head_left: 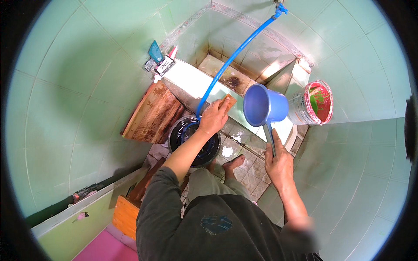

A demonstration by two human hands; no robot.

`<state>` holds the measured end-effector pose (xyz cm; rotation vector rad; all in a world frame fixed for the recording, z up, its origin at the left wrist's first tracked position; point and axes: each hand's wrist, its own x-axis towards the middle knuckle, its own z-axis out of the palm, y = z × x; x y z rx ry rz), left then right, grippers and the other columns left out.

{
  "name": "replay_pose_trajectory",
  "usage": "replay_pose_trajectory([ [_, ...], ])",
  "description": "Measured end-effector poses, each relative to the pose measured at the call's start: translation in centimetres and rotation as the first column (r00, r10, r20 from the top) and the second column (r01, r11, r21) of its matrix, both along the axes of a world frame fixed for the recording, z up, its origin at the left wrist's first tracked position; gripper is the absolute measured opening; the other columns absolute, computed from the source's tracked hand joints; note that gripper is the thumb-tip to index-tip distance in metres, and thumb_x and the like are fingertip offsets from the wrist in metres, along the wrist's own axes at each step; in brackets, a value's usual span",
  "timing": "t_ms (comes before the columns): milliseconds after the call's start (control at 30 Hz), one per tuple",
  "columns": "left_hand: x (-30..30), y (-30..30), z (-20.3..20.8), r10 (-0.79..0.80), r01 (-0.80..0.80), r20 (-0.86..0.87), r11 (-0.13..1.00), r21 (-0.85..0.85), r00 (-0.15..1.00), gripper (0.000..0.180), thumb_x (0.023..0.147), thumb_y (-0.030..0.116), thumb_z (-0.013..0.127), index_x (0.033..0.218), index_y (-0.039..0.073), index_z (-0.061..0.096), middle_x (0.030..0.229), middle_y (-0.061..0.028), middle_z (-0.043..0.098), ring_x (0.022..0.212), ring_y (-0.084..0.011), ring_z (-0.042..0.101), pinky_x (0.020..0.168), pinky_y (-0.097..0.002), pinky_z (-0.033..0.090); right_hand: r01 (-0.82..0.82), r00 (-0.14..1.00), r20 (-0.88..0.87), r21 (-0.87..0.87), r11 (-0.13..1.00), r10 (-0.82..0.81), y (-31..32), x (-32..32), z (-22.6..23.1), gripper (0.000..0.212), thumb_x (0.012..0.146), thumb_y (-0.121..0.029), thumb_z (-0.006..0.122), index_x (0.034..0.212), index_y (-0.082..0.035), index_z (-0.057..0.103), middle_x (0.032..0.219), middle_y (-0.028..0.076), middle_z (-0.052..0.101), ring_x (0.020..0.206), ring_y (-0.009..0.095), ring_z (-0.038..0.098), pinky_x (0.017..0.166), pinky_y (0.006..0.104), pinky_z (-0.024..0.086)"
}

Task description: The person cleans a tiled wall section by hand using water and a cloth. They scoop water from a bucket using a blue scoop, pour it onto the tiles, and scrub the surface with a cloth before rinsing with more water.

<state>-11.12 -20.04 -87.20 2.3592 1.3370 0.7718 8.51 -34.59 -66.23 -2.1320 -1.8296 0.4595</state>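
Observation:
My left hand (214, 116) grips a small orange-brown block (232, 101) over the white tiled ledge (191, 80); whether it is a sponge or a brush I cannot tell. In my right hand (279, 165) is the handle of a blue water dipper (265, 104). The dipper is tilted, with its round mouth facing left, over the ledge's right part. Below my left hand stands a round black tub (174, 139) with dark, shiny contents. A blue hose (237, 51) curves from the tap (281, 8) down toward this tub.
To the right of the dipper, a red-rimmed paint bucket (300, 108) lies tipped. A stained wooden board (152, 115) leans at the left, below several bottles and tubes (159, 56). Behind the ledge is a stained basin (233, 78). The tiled floor (250, 169) looks wet around my bare feet.

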Motion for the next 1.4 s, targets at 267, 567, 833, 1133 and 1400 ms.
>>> replay_pose_trajectory([
  [267, -9.4, 7.9, -0.4, 0.293, -0.269, -0.023, 0.905, 0.331, 0.956, 0.053, 0.081, 0.012, 0.061, 0.133, 0.007, 0.056, 0.121, -0.0219, 0.059, 0.108, -0.0418, 0.055, 0.095, -0.0470, 0.048, -0.022, 1.000, 0.021, -0.003, 1.000, 0.022, 0.4, -0.9, 0.9, 0.047, 0.094, -0.012, 0.057, 0.138, 0.003, 0.048, 0.089, 0.030, 0.068, 0.073, 0.044, 0.069, 0.064, 0.0487, 0.056],
  [567, -11.2, 15.3, -5.6, 0.417, -0.379, -0.137, 0.894, 0.237, 0.898, 0.049, 0.090, 0.021, 0.053, 0.136, 0.006, 0.050, 0.128, -0.0170, 0.056, 0.120, -0.0377, 0.052, 0.101, -0.0473, 0.043, -0.083, 0.996, 0.043, 0.030, 0.996, 0.081, 2.2, -2.7, 0.6, 0.048, 0.094, -0.012, 0.058, 0.138, 0.003, 0.049, 0.086, 0.029, 0.068, 0.068, 0.042, 0.068, 0.059, 0.0476, 0.055],
  [833, -11.1, 15.0, -6.3, 0.465, -0.328, -0.403, 0.872, 0.364, 0.789, 0.058, 0.095, 0.034, 0.046, 0.144, 0.004, 0.040, 0.132, -0.0246, 0.050, 0.129, -0.0410, 0.045, 0.107, -0.0564, 0.035, -0.138, 0.989, 0.060, 0.090, 0.986, 0.133, 3.2, -4.2, -0.1, 0.050, 0.093, -0.011, 0.059, 0.140, 0.003, 0.047, 0.085, 0.027, 0.067, 0.064, 0.041, 0.067, 0.056, 0.0471, 0.054],
  [1133, -11.4, 14.1, -4.6, 0.451, -0.362, -0.242, 0.870, 0.336, 0.859, 0.057, 0.093, 0.029, 0.050, 0.144, 0.005, 0.042, 0.138, -0.0263, 0.047, 0.131, -0.0417, 0.043, 0.107, -0.0574, 0.035, -0.140, 0.990, 0.046, 0.112, 0.984, 0.136, 3.0, -5.5, -0.4, 0.050, 0.094, -0.011, 0.059, 0.140, 0.002, 0.047, 0.088, 0.028, 0.067, 0.071, 0.042, 0.068, 0.061, 0.0475, 0.055],
  [1400, -10.2, 11.4, -0.3, 0.427, -0.463, 0.179, 0.830, 0.311, 0.886, 0.038, 0.094, 0.026, 0.052, 0.121, -0.001, 0.054, 0.121, -0.0243, 0.056, 0.118, -0.0409, 0.049, 0.101, -0.0539, 0.036, -0.033, 0.996, -0.083, 0.030, 0.999, 0.035, 1.6, -4.6, 0.0, 0.048, 0.095, -0.011, 0.059, 0.140, 0.001, 0.047, 0.095, 0.028, 0.068, 0.080, 0.044, 0.069, 0.069, 0.0481, 0.055],
])
